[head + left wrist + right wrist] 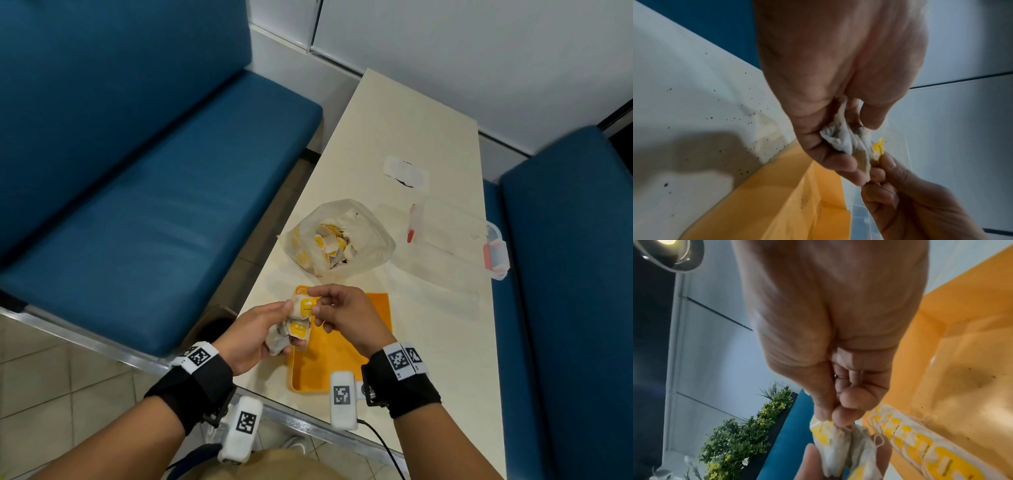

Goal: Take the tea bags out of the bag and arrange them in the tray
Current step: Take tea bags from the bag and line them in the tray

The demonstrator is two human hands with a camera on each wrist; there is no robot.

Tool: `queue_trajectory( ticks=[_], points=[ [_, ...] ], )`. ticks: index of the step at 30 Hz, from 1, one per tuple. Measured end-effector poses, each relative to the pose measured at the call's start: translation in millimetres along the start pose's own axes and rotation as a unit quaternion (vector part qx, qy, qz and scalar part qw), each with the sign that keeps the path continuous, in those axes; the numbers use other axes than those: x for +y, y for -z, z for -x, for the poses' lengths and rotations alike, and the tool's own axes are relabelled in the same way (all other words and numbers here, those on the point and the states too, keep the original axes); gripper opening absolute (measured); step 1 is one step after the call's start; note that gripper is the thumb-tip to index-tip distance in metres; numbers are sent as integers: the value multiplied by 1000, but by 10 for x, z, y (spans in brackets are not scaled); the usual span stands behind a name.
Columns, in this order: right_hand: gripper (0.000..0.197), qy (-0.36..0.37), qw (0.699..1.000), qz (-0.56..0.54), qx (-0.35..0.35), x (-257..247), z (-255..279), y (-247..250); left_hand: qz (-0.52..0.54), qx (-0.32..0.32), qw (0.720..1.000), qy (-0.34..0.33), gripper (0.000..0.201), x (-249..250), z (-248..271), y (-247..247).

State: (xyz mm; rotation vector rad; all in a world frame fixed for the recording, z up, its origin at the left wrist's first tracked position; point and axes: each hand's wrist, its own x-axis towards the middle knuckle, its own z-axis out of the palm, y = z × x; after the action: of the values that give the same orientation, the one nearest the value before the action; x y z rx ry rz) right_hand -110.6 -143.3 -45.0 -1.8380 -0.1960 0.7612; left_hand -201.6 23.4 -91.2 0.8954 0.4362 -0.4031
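Both hands are working over the orange plastic tray (373, 322): the left hand (251, 337) is clutching a bunch of white yellow-tagged tea bags (294, 329), and the right hand (342, 317) is pinching one bag's tag.

The head view looks down and forward from above the person, taking in the whole surface (394, 144), both forearms and the seats on either side. The left wrist view sits very close behind the left hand (838, 65), looking along it down at the orange tray (777, 203). The right wrist view is just as near the right hand (828, 313), angled more sideways, catching wall, a lamp and plants. All three views share the held tea bags (294, 325) and the tray below them.
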Motion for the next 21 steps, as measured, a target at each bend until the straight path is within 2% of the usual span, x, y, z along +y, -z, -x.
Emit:
queue_trajectory(
  ticks=[4,7,14,21],
  points=[
    [23,-53,999,-5,-9,33,-7,-38,-38,-5,999,-3,39,0,24,-10],
    [12,-63,998,-12,-4,46,-14,-61,-46,-1,999,-2,38,-1,29,6],
    [6,8,998,-18,64,30,-34,-95,-63,6,998,-4,28,6,19,35],
    [5,52,995,-17,83,-65,-25,-58,-77,41,996,0,21,-7,-24,117]
  ],
)
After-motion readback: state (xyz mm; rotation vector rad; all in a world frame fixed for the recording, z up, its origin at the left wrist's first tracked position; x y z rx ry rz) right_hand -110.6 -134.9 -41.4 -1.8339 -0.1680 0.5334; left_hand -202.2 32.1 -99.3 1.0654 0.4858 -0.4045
